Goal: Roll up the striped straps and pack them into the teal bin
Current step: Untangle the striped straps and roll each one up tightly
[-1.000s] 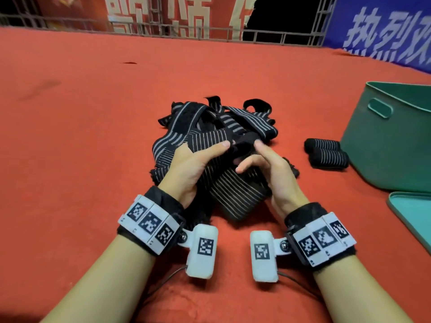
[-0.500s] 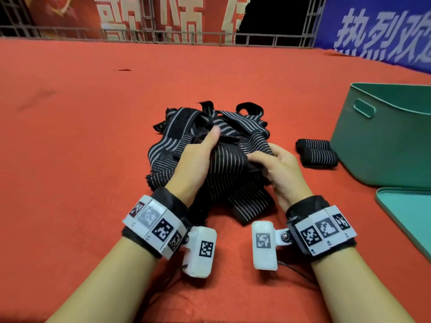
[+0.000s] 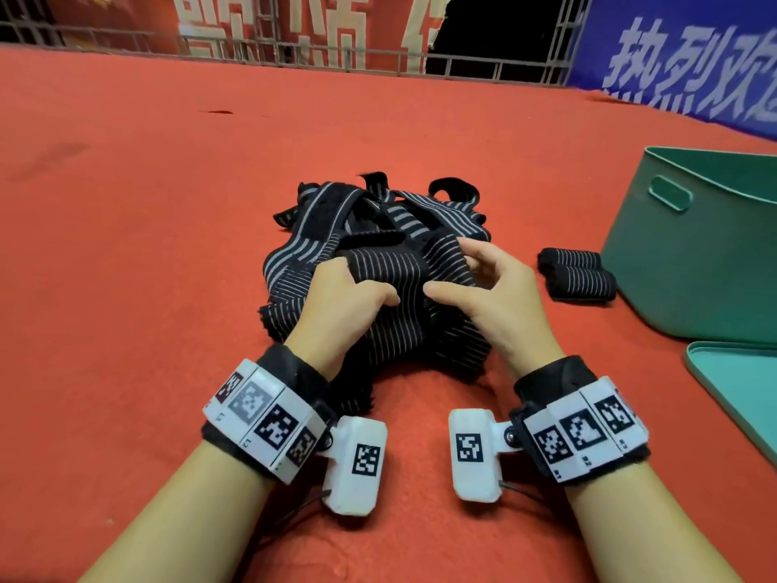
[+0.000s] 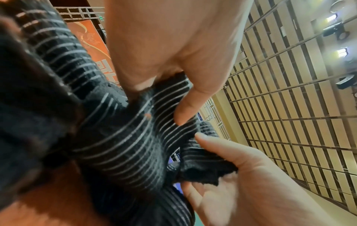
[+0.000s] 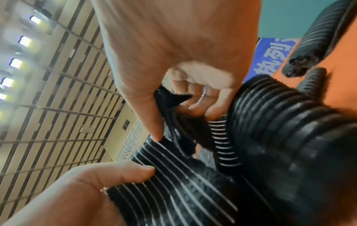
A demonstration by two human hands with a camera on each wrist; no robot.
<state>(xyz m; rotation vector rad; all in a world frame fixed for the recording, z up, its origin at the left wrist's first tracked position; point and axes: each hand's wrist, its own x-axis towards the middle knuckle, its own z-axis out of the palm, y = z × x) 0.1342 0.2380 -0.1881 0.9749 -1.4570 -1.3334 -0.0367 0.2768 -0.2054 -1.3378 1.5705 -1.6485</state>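
A: What is the left hand (image 3: 344,296) doing?

B: It grips one striped strap (image 3: 391,267) on top of the pile (image 3: 319,246). A second ago its thumb lay flat there; now the fingers are curled round the end.

A: And the right hand (image 3: 492,296)?

B: It pinches the same strap, right of the pile. It has moved up. I think rolling is starting.

A: Further right?

B: Two rolled straps (image 3: 576,273) lie on the red floor (image 3: 126,246), just beside the teal bin (image 3: 693,263), not inside yet.
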